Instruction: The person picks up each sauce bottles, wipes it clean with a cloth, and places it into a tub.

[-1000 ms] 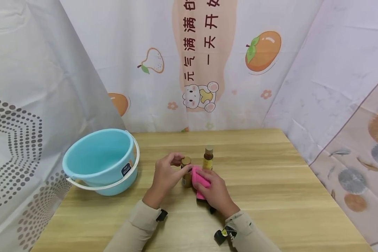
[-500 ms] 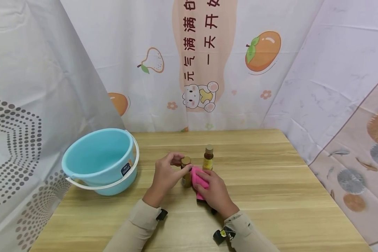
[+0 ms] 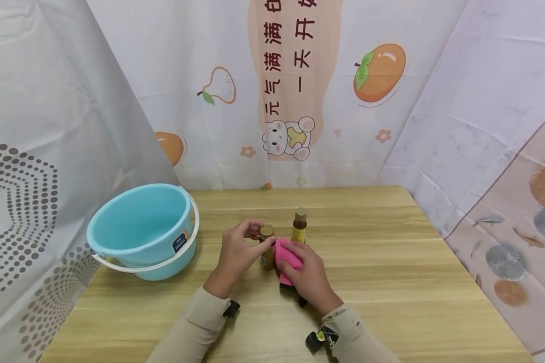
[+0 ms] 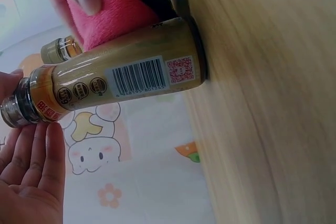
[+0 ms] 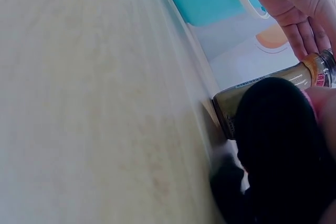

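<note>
A brown glass bottle (image 3: 267, 260) with a gold cap stands upright on the table. My left hand (image 3: 237, 252) pinches its neck between thumb and fingers. In the left wrist view, a barcode and a red square code show on the bottle's label (image 4: 139, 77). My right hand (image 3: 310, 275) grips a bunched pink cloth (image 3: 287, 256) and presses it to the bottle's right side. The cloth looks plush, and its black part (image 5: 278, 129) fills much of the right wrist view. Behind the right hand stands a second brown bottle (image 3: 300, 228) with a yellow label, its lower part hidden.
On the left of the table stands a light blue bucket (image 3: 181, 259) with its white handle (image 3: 159, 266) folded down. The wooden table (image 3: 390, 282) backs onto a printed curtain (image 3: 186, 50). Further curtains hang at both sides.
The pink cloth has shifted slightly against the bottle, and its lower black end sits a little further left. The left hand keeps its hold on the neck.
</note>
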The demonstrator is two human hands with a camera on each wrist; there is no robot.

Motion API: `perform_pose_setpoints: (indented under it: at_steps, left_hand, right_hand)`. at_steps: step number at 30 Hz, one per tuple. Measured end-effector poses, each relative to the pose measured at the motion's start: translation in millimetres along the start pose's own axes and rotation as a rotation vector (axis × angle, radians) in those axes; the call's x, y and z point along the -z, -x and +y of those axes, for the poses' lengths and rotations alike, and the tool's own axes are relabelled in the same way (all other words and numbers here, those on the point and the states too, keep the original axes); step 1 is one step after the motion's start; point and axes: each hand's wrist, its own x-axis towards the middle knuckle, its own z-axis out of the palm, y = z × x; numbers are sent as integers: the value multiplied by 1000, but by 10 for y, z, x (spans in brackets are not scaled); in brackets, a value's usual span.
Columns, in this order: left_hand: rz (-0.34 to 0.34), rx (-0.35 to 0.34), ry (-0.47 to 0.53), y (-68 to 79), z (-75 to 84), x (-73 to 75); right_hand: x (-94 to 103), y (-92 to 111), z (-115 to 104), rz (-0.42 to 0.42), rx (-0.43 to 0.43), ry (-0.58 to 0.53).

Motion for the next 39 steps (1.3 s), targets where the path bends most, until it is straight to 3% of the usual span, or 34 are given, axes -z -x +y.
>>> perform_pose_setpoints:
  at_steps: [9, 20, 25, 28, 34, 39]
  left_hand:
    - [-33, 35, 37, -5, 15, 17]
    - [-28, 37, 50, -13, 27, 6]
    - [-44, 49, 82, -13, 49, -19]
    - [-41, 89, 109, 8, 69, -33]
    - [10, 253, 123, 90, 78, -83]
    - [46, 290, 143, 126, 73, -120]
  right_hand:
    - [-3, -8, -28, 63, 60, -94]
    - [11, -22, -62, 146, 190, -123]
    - [15, -24, -60, 162, 208, -121]
    - [14, -26, -47, 153, 214, -102]
    - [18, -21, -60, 138, 238, -75]
    - [7, -22, -35, 127, 218, -51]
